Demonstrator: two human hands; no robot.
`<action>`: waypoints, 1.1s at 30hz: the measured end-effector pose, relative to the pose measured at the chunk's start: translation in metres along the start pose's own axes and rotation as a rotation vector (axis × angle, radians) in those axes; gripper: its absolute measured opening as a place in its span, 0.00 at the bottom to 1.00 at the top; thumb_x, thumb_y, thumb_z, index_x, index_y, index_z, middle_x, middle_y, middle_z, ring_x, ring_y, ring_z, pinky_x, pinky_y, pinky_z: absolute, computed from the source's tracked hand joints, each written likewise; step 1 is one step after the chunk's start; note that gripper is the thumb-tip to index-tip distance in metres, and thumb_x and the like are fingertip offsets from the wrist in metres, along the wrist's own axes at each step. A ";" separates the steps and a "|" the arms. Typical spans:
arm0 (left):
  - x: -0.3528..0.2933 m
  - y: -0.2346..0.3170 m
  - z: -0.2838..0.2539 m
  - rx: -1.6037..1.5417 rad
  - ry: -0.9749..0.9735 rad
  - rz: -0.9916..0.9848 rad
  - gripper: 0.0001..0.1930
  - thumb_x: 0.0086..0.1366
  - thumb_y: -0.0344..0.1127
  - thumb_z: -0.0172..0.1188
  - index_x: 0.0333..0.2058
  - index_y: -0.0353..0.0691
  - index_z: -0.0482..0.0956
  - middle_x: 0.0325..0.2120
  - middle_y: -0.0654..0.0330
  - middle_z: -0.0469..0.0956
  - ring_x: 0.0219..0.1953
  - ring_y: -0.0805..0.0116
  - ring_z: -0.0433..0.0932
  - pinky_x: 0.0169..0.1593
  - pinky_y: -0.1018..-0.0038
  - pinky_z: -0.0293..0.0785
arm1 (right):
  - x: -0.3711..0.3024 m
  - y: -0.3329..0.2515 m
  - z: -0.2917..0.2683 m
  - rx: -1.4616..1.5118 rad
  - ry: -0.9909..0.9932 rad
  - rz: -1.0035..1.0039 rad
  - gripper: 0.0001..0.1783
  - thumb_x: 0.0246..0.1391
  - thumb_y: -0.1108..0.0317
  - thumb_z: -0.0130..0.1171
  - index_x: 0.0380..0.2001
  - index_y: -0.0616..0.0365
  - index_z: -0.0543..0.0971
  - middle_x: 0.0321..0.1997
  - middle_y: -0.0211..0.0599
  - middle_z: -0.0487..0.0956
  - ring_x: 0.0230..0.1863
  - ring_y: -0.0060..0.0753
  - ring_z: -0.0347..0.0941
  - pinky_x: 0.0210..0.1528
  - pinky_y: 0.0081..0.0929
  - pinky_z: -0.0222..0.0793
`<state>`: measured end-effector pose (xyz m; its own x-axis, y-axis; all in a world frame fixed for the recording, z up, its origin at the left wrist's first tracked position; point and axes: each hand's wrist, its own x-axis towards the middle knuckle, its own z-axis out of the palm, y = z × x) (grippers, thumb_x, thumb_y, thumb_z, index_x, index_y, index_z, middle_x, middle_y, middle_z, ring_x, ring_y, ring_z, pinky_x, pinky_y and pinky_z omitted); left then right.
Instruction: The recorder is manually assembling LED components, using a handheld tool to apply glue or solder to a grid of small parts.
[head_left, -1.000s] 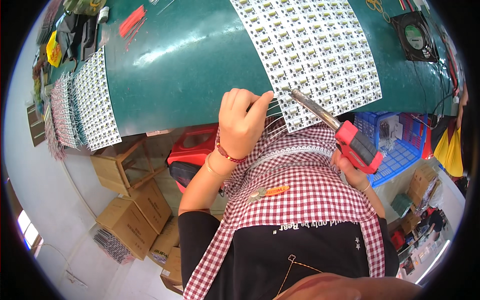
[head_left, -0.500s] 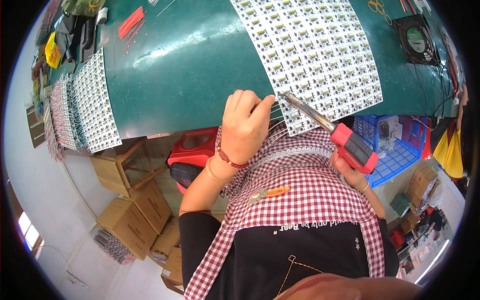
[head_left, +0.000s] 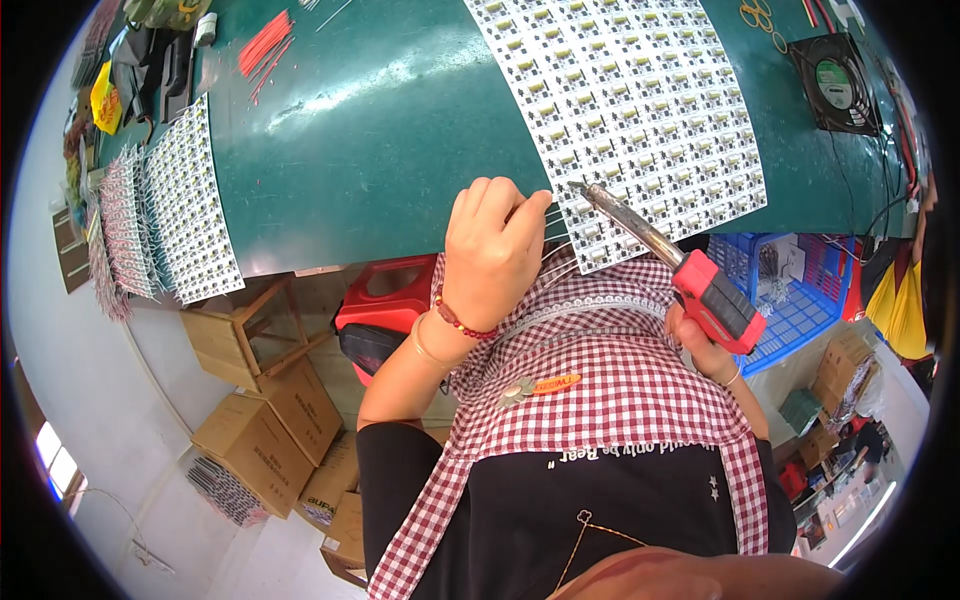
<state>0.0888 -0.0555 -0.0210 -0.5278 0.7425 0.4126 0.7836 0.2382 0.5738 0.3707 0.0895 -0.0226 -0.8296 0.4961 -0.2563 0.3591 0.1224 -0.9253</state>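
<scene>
My left hand [head_left: 492, 245] is closed in a pinch at the left edge of a large white circuit board panel [head_left: 640, 110]; whatever is between the fingertips is too small to make out. Several thin white wires [head_left: 560, 250] stick out from that edge, just below the fingertips. In my right hand [head_left: 700, 348] is a soldering iron [head_left: 715, 300] with a red and black handle. Its metal barrel slants up to the left, and the tip is over the panel's lower left part, a little right of my left fingertips. The handle hides part of my right fingers.
The panel lies on a green table [head_left: 370, 150]. To the left is a second panel [head_left: 190, 200] beside bundled wires [head_left: 128, 225]. Red tubes [head_left: 264, 45] lie at the far side, a black fan [head_left: 835, 82] at the right. A blue crate [head_left: 790, 330] stands below the table edge.
The soldering iron has shifted slightly right and its tip has drawn away from my left fingertips. My left hand has stayed nearly still.
</scene>
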 end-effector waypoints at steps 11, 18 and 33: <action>0.000 0.001 -0.001 0.002 0.005 0.000 0.10 0.47 0.19 0.66 0.29 0.37 0.81 0.20 0.61 0.66 0.25 0.64 0.68 0.28 0.70 0.66 | 0.007 -0.007 0.004 -0.057 -0.022 -0.016 0.09 0.40 0.71 0.65 0.28 0.59 0.79 0.25 0.38 0.75 0.24 0.39 0.73 0.25 0.31 0.66; 0.000 0.001 -0.003 0.004 -0.016 -0.007 0.10 0.48 0.19 0.65 0.30 0.37 0.80 0.21 0.62 0.67 0.25 0.64 0.69 0.29 0.70 0.66 | -0.002 0.004 -0.003 -0.031 0.011 -0.011 0.11 0.41 0.71 0.65 0.32 0.61 0.80 0.28 0.40 0.78 0.25 0.42 0.74 0.26 0.32 0.66; -0.001 0.003 -0.004 0.017 -0.033 -0.022 0.10 0.48 0.19 0.64 0.31 0.37 0.80 0.23 0.61 0.68 0.27 0.63 0.70 0.30 0.69 0.67 | 0.003 0.000 0.001 0.006 -0.056 0.002 0.09 0.43 0.69 0.66 0.30 0.59 0.79 0.28 0.36 0.77 0.25 0.37 0.74 0.27 0.30 0.68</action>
<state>0.0906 -0.0581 -0.0175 -0.5339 0.7572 0.3762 0.7776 0.2650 0.5701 0.3682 0.0902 -0.0231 -0.8518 0.4470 -0.2731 0.3582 0.1165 -0.9264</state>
